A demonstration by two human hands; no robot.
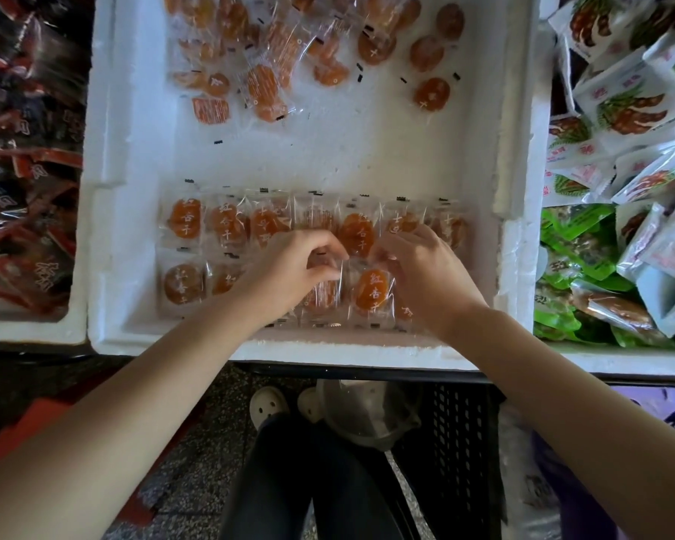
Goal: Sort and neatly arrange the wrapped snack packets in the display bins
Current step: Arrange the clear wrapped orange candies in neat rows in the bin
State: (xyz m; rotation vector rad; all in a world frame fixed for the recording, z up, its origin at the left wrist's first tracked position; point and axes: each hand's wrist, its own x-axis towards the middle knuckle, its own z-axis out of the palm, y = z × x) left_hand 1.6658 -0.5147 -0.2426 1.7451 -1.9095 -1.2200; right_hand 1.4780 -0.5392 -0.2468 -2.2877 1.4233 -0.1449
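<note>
A white foam bin (133, 157) holds clear-wrapped orange dried-apricot packets. Along its near side two neat rows of packets (190, 222) lie flat, side by side. A loose heap of the same packets (266, 83) fills the far part of the bin. My left hand (293, 267) and my right hand (421, 270) rest over the near row, fingertips pinching the top corners of one packet (371, 292) in that row. The hands hide some neighbouring packets.
A bin of dark red packets (24, 169) stands to the left. To the right, a bin holds white-and-green packets (620, 103) and green ones (577, 243). Below the bins are a black crate (453, 442), my legs and white shoes (267, 403).
</note>
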